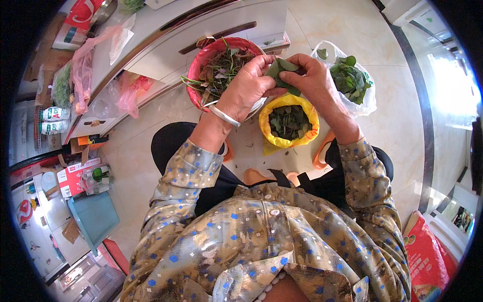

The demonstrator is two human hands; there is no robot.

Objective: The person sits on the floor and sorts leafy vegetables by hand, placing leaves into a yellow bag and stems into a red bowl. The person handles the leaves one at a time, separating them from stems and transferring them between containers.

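Between my two hands are several green leaves [279, 71], pinched by the fingers of both. My left hand [249, 81], with a silver bangle at the wrist, grips them from the left, above the rim of a red-lined bucket. That bucket [194, 71] holds a tangle of stems, roots and leaves. My right hand [311, 75] has its thumb pressed on the leaves. Just below the hands, a yellow plastic bag [266, 136] with its rim folded outward holds dark green leaves [289, 121]. Beyond my right hand, a white plastic bag [368, 104] contains larger green leaves [351, 81].
A white cabinet with a drawer [241, 36] runs along the upper left. Pink plastic bags [81, 79] hang over its counter. At left stand a blue bin [94, 217] and a red-and-white carton [71, 179]. A red sack [424, 260] lies lower right. Leaf scraps dot the tiled floor [256, 154].
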